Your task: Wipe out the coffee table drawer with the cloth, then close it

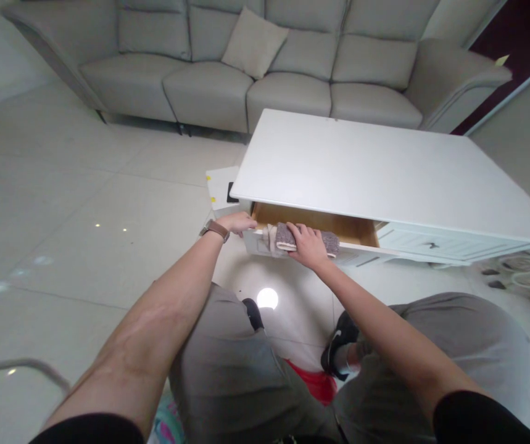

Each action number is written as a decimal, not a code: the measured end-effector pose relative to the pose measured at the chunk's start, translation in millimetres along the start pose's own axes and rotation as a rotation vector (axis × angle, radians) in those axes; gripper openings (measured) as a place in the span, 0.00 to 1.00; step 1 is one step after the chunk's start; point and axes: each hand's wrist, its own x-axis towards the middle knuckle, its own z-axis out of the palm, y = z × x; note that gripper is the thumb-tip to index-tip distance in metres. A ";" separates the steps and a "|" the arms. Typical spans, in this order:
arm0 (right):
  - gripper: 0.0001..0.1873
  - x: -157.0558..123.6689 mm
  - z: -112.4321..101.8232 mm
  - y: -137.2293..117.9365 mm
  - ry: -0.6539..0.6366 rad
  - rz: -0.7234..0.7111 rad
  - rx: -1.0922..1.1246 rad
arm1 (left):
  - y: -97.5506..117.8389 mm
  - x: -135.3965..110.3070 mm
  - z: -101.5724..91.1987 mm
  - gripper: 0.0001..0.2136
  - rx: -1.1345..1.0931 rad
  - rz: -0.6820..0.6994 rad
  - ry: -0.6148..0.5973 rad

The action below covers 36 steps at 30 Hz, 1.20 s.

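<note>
A drawer (360, 231) of the white coffee table (361, 163) stands pulled out, and its bare wooden inside shows. My right hand (308, 245) is closed over a folded grey-brown cloth with a pale edge (285, 237), pressed onto the top of the drawer front. Part of the cloth, lighter in colour, hangs over the front to the left. At the drawer's left front corner, my left hand (238, 222) has its fingers bent around the edge; the fingertips are partly hidden. A brown watch strap (216, 229) circles the left wrist.
A second drawer (431, 243) with a dark knob is closed on the right. Behind the table stands a grey sofa (287, 102) with a beige cushion (255, 43). A white box-like item (221, 185) lies left of the table. Something red (315, 382) lies between my feet.
</note>
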 end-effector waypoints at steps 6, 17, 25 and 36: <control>0.39 7.5 -0.7 15.5 -0.040 -0.014 0.003 | -14.3 -0.4 2.9 0.18 -0.088 0.046 -0.074; 0.27 -89.0 -0.7 178.3 0.050 0.204 0.069 | -20.6 4.3 6.0 0.23 -0.089 0.087 -0.099; 0.14 -114.4 -8.8 209.7 0.103 0.319 0.071 | -12.7 4.7 3.3 0.23 0.016 0.051 -0.086; 0.31 -44.9 -5.4 65.2 -0.065 0.177 -0.122 | -6.6 1.8 3.4 0.32 -0.047 -0.053 -0.084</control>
